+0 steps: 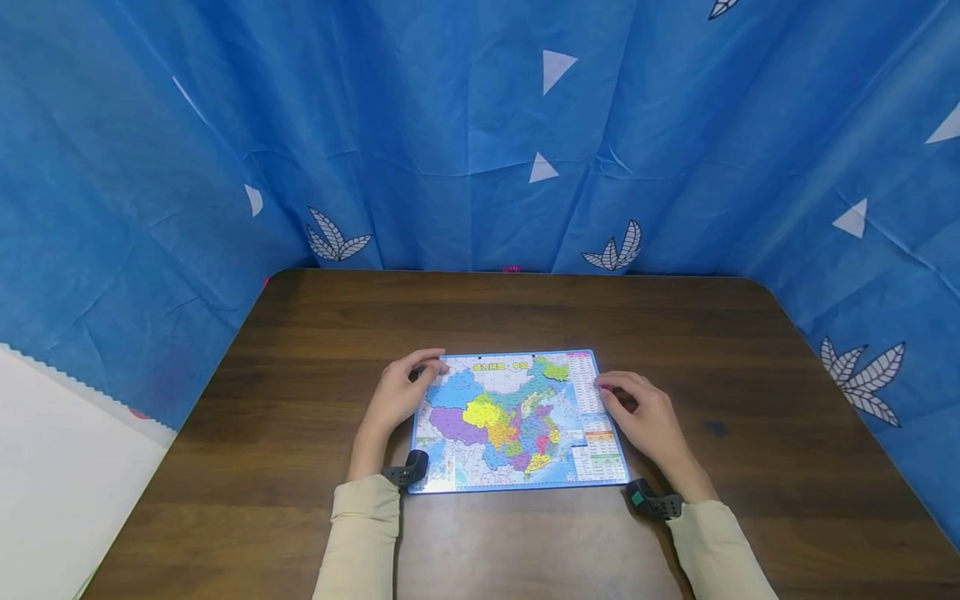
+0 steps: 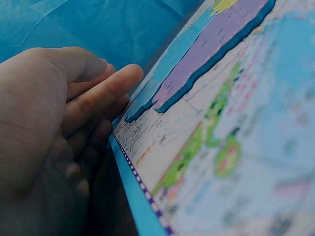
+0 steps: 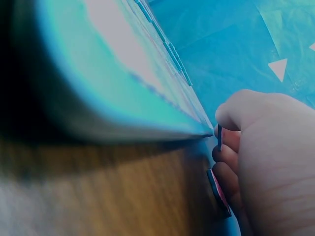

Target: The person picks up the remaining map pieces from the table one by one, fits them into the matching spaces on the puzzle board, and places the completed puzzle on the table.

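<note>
A map puzzle board (image 1: 480,477) lies flat on the table between the two hands, with raised coloured pieces on it. Among these are a purple piece (image 1: 453,425), a yellow piece (image 1: 483,411) and a blue piece (image 1: 453,388). My left hand (image 1: 401,390) rests at the board's upper left edge, its fingers loosely bent and holding nothing. Beside the right edge, my right hand (image 1: 643,410) pinches a thin puzzle piece (image 3: 220,137) between thumb and fingers. A second thin piece (image 3: 219,192), pink on its face, shows against its lower fingers.
The brown wooden table (image 1: 300,500) extends around the board. Blue patterned curtains (image 1: 420,125) hang behind it and along both sides. A white sheet-like surface (image 1: 60,467) stands off the table's left edge. Each wrist wears a dark strap with a small camera (image 1: 416,467).
</note>
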`<state>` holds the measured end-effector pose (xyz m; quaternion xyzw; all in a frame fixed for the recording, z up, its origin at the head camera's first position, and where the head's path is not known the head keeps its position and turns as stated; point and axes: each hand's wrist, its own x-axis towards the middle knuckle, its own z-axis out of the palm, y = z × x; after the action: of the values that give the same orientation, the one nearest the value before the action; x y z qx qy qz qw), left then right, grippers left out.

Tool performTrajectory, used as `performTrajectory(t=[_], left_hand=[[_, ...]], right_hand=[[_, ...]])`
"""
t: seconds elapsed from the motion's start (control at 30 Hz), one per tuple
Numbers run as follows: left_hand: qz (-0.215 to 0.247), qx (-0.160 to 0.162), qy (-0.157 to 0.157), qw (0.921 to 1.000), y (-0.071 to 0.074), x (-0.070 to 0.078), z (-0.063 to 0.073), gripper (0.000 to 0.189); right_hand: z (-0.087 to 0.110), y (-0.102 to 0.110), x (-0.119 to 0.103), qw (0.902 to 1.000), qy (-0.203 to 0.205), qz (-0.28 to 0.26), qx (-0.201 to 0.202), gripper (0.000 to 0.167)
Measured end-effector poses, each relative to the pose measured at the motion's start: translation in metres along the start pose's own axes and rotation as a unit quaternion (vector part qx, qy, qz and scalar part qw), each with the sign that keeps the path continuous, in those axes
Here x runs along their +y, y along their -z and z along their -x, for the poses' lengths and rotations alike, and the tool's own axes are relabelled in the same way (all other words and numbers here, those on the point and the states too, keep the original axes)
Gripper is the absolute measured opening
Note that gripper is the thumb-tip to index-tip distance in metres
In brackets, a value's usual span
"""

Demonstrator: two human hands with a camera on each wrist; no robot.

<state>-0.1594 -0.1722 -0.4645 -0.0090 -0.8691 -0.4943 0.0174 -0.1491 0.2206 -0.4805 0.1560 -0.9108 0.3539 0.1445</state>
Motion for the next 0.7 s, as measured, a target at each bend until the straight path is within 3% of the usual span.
performTrajectory(t=[0.7], left_hand=[[0.004, -0.002, 0.000, 1.0000, 0.0010, 0.0013, 0.0010, 0.032]], right_hand=[[-0.0007, -0.0012, -0.0018, 0.9996, -0.018, 0.003, -0.023, 0.025]])
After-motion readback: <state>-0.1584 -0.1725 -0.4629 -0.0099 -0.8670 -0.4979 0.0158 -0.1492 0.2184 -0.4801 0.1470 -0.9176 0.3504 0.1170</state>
